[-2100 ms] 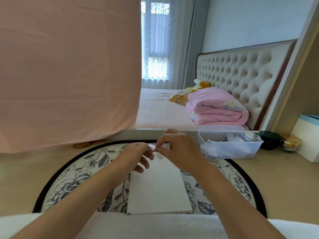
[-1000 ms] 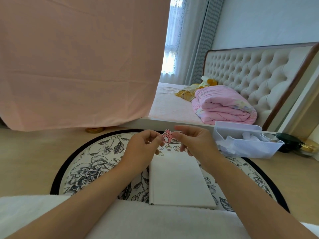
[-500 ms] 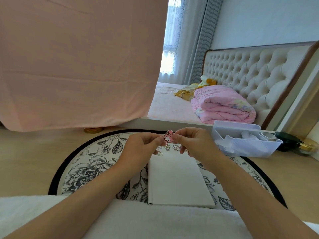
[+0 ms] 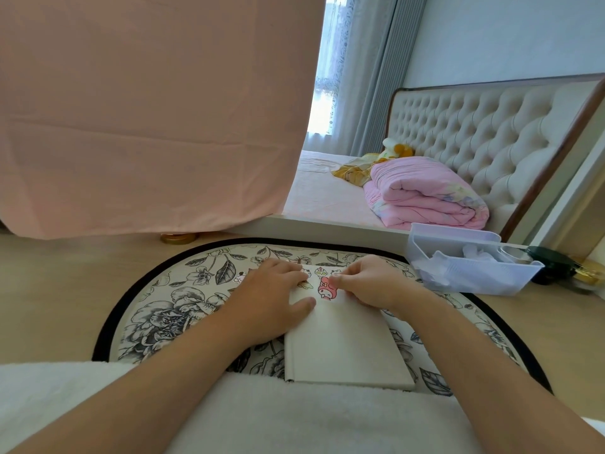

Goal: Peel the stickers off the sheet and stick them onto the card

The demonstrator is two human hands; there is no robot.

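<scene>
Head cam, the only view: the person sits on the floor w/ a white card (image 4: 343, 342) lying on a round flowered mat (image 4: 170, 309), near edge of the card tucked against their lap.

L hand (image 4: 275, 296) lies flat on the card's left edge, up by the far-left corner, fingers straight, thumb spread onto the white face. Prob. there to pin the card so it won't slide while the other hand works.

R hand (image 4: 370, 283) is at the far edge, fingers bent, one fingertip on the top-right of a pink sticker (image 4: 325, 289). The sticker looks flat on the card, middle of the far edge. Pinching it or just pressing it down? Can't tell from here.

Two or so small stickers (image 4: 320, 271) sit right at the far edge beside it, some partly under the L fingertips, so the row is filling from that end. Another little figure (image 4: 239, 277) shows on the mat past the L hand; sheet or loose sticker, unclear.

Clear plastic bin (image 4: 474, 273) sits off the mat's right edge, out of the way.

My read: sticker is being set down; needs a rub flat next.
</scene>
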